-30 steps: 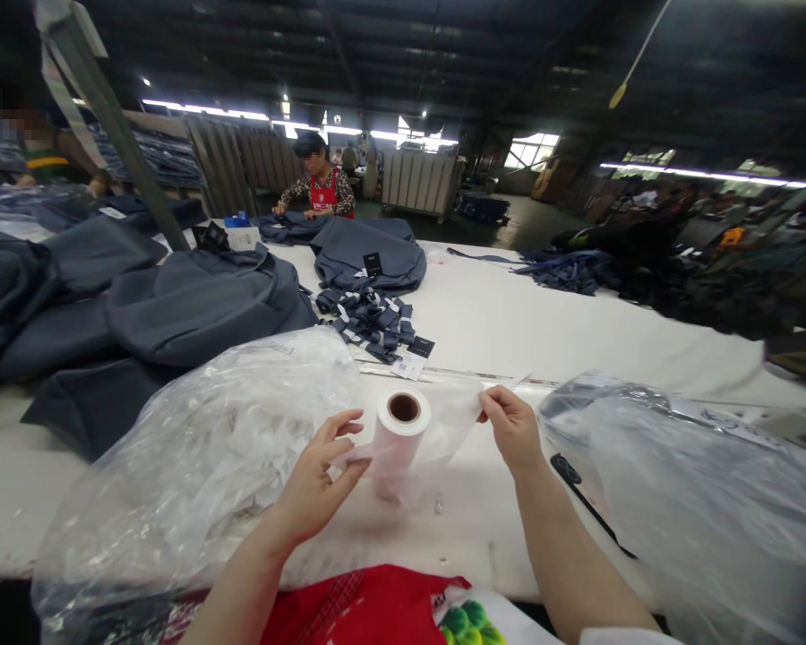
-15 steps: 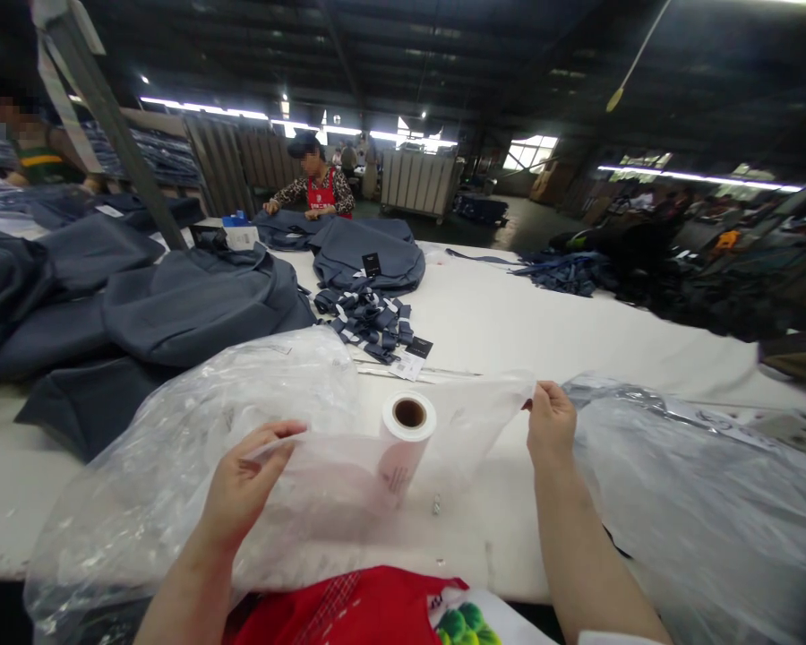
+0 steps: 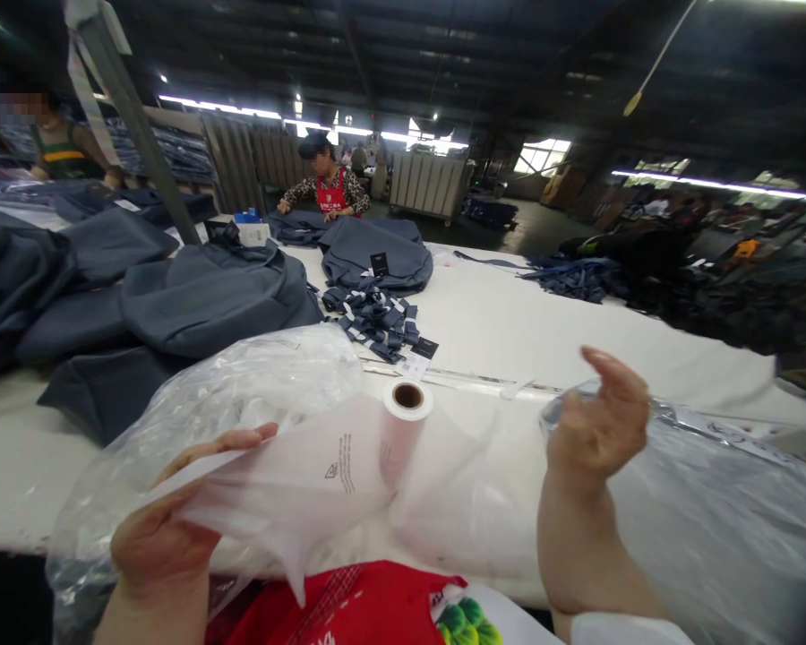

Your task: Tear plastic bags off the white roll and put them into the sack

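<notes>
My left hand (image 3: 175, 511) is closed on a translucent plastic bag (image 3: 288, 475), thumb on one side and fingers on the other. Black print and a triangle mark show on the bag. A white roll (image 3: 425, 399) with a brown cardboard core stands upright at the table's middle; its lower part shows hazily through the film, and I cannot tell whether the film goes around it. To the right of the film, my right hand (image 3: 597, 430) is raised, slightly blurred, with thumb and forefinger apart and nothing visible in it.
Clear plastic heaps lie left (image 3: 242, 385) and right (image 3: 712, 502) on the white table (image 3: 510, 313). Beyond are folded dark blue-grey garments (image 3: 221, 300), bundled fabric strips (image 3: 376, 318) and tags (image 3: 416, 358). A slanted metal post (image 3: 141, 134) rises at left. A co-worker (image 3: 329, 193) handles fabric opposite.
My right hand has let go of the bag's right edge and moved right, its fingers opening. My left hand has drawn its side of the bag left and nearer to me.
</notes>
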The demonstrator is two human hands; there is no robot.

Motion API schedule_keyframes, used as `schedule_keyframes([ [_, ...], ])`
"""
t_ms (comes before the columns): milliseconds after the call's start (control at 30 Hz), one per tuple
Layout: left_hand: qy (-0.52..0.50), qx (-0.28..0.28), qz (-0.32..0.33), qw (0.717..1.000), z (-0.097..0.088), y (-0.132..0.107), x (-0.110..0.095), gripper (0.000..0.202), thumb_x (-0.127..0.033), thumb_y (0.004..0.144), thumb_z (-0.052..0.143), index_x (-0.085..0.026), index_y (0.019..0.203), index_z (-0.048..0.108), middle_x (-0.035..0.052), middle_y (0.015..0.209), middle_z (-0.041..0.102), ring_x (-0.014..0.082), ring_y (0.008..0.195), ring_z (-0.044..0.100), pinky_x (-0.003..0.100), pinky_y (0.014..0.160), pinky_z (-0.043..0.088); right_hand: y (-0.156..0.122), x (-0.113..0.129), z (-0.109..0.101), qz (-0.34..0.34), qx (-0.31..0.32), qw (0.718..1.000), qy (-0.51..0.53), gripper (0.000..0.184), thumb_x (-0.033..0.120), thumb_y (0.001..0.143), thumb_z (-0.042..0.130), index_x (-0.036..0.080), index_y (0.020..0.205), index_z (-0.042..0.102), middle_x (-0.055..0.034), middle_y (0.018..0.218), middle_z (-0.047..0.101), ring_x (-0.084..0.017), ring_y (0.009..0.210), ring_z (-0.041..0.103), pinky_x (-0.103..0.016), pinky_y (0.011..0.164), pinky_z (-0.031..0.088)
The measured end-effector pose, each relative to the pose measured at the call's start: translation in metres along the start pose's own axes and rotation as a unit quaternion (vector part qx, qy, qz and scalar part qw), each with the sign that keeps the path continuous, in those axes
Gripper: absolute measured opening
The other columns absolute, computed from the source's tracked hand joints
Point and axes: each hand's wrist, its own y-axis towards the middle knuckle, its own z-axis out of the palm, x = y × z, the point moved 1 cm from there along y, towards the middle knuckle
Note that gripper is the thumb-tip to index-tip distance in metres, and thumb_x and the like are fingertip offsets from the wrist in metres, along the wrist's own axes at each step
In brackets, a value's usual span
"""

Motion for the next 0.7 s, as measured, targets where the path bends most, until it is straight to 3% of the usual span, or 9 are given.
schedule_keyframes([
  [67,-0.055,0.014,-0.029,0.998,0.011,-0.001,0.0,0.019,-0.035,0.063,0.073,-0.019,0.074,0.073,0.0025,0.071,0.067,0.0256,0.089,0.069,0.04,0.091,0.057,0.005,0.042,0.024,-0.078,0.202,0.974,0.062,0.053,0.044,0.084,0.063,0.024,0.133,0.052,-0.013,0.135,0.055,-0.034,0.131,0.048,-0.057,0.109,0.038],
  [133,-0.097,0.035,-0.065,0.993,0.02,0.0,0.0,0.017,-0.032,0.067,0.072,-0.019,0.062,0.062,-0.003,0.056,0.052,0.0147,0.063,0.062,0.032,0.075,0.059,0.004,0.067,0.051,-0.125,0.393,0.907,0.085,0.061,0.052,0.08,0.069,0.026,0.133,0.054,-0.0132,0.136,0.055,-0.036,0.135,0.044,-0.058,0.113,0.031],
  [233,-0.065,0.044,-0.08,0.994,0.022,0.002,-0.001,0.032,-0.034,0.08,0.066,-0.019,0.059,0.048,-0.0062,0.054,0.043,0.007,0.044,0.043,0.023,0.057,0.051,-0.003,0.08,0.082,-0.139,0.532,0.826,0.122,0.057,0.049,0.078,0.075,0.026,0.127,0.058,-0.0117,0.126,0.062,-0.03,0.124,0.053,-0.049,0.11,0.038],
  [300,0.031,0.033,-0.069,0.997,0.019,0.002,-0.001,0.031,-0.036,0.086,0.062,-0.02,0.064,0.049,-0.0077,0.054,0.043,0.0057,0.041,0.038,0.021,0.053,0.046,-0.007,0.079,0.092,-0.115,0.554,0.81,0.152,0.055,0.045,0.078,0.077,0.024,0.125,0.059,-0.0112,0.121,0.063,-0.027,0.115,0.057,-0.042,0.101,0.046],
  [367,0.167,0.042,-0.045,0.984,0.018,0.001,-0.001,0.021,-0.038,0.084,0.066,-0.022,0.076,0.055,-0.0077,0.058,0.05,0.0067,0.045,0.043,0.019,0.052,0.043,-0.009,0.078,0.095,-0.097,0.56,0.805,0.171,0.056,0.045,0.078,0.078,0.023,0.125,0.059,-0.0118,0.121,0.062,-0.027,0.113,0.057,-0.04,0.097,0.048],
  [433,0.321,0.087,-0.018,0.943,0.023,-0.002,0.0,0.026,-0.039,0.076,0.075,-0.025,0.094,0.062,-0.0037,0.079,0.064,0.0107,0.062,0.057,0.02,0.055,0.044,-0.009,0.077,0.094,-0.095,0.562,0.802,0.18,0.055,0.046,0.079,0.077,0.022,0.125,0.06,-0.0123,0.121,0.062,-0.027,0.111,0.057,-0.041,0.096,0.048],
  [533,0.494,0.198,-0.002,0.847,0.039,-0.004,0.006,0.033,-0.041,0.073,0.076,-0.028,0.103,0.07,0.0012,0.105,0.071,0.0184,0.089,0.065,0.024,0.071,0.048,-0.008,0.075,0.092,-0.098,0.561,0.802,0.182,0.05,0.047,0.08,0.076,0.023,0.121,0.063,-0.0116,0.119,0.062,-0.025,0.108,0.059,-0.038,0.094,0.049],
  [600,0.523,0.269,-0.023,0.809,0.047,-0.002,0.013,0.022,-0.045,0.085,0.063,-0.025,0.089,0.074,0.0001,0.084,0.073,0.0167,0.079,0.064,0.024,0.072,0.046,-0.009,0.073,0.092,-0.096,0.556,0.806,0.178,0.048,0.048,0.079,0.077,0.024,0.119,0.065,-0.0108,0.117,0.062,-0.024,0.107,0.059,-0.036,0.093,0.049],
  [700,0.491,0.307,-0.062,0.813,0.046,0.004,0.028,0.046,-0.049,0.094,0.046,-0.019,0.066,0.067,-0.0014,0.056,0.059,0.0128,0.058,0.054,0.023,0.059,0.04,-0.01,0.072,0.092,-0.092,0.551,0.813,0.167,0.045,0.05,0.08,0.075,0.024,0.116,0.066,-0.0104,0.116,0.063,-0.024,0.107,0.059,-0.036,0.093,0.049],
])
